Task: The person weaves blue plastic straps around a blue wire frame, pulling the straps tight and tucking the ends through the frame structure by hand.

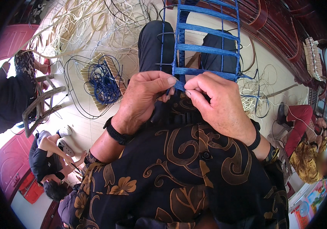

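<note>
A blue frame [208,47] with several wrapped crossbars lies over my dark-trousered knees. At its lower left corner, a short band of blue strands [180,85] runs between my hands. My left hand [144,95] is closed on the band, its thumb pressed on top at the left end and its other fingertips partly hidden beneath. My right hand [217,104] pinches the same band at its right, with thumb and forefinger together just below the lowest crossbar.
Pale strips [75,28] lie heaped upper left, beside a slatted tray [114,65] holding blue cord [103,86]. Seated people [8,91], [50,164] are at left, another person [301,152] at right. Dark red wooden furniture [281,34] runs along the upper right; a wooden stool [49,95] stands left.
</note>
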`<move>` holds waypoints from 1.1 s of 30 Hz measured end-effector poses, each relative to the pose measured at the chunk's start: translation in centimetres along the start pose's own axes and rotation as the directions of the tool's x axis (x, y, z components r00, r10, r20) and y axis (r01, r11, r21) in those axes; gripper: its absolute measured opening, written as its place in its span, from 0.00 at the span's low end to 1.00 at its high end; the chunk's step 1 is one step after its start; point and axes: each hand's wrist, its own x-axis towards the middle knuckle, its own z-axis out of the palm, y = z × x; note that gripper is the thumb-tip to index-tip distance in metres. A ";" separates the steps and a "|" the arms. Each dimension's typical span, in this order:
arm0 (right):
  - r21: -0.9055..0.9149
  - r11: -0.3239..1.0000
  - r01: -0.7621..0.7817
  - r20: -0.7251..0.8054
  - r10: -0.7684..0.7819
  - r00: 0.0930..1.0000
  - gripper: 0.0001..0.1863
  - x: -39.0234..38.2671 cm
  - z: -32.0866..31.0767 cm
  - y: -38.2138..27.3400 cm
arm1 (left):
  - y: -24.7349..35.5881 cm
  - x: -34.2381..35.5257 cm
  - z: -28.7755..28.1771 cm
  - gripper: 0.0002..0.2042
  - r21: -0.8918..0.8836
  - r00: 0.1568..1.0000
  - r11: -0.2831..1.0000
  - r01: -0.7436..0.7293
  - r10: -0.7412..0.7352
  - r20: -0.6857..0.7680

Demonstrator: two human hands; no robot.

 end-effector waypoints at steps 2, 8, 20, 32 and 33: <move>0.002 1.000 -0.002 0.006 0.002 1.000 0.04 -0.1 0.0 0.0 | 0.0 0.1 -0.1 0.07 0.012 1.000 1.000 -0.002 0.001 0.025; -0.022 0.999 0.027 -0.009 -0.028 1.000 0.04 -0.1 0.0 0.4 | 0.4 0.0 -0.2 0.06 0.129 0.997 0.992 0.011 -0.021 0.072; -0.037 0.998 0.044 -0.026 -0.045 0.999 0.05 0.2 0.0 0.4 | 1.4 -0.1 -0.2 0.10 0.333 0.993 0.943 0.026 -0.062 0.100; -0.125 0.987 0.097 -0.047 -0.103 0.994 0.05 1.6 0.0 0.2 | 0.1 -0.6 0.1 0.09 0.082 0.993 0.990 -0.117 0.117 0.001; -0.137 0.986 0.100 -0.053 -0.108 0.993 0.04 1.7 0.1 0.2 | -0.1 -0.6 0.1 0.08 0.098 0.990 0.985 -0.141 0.143 -0.011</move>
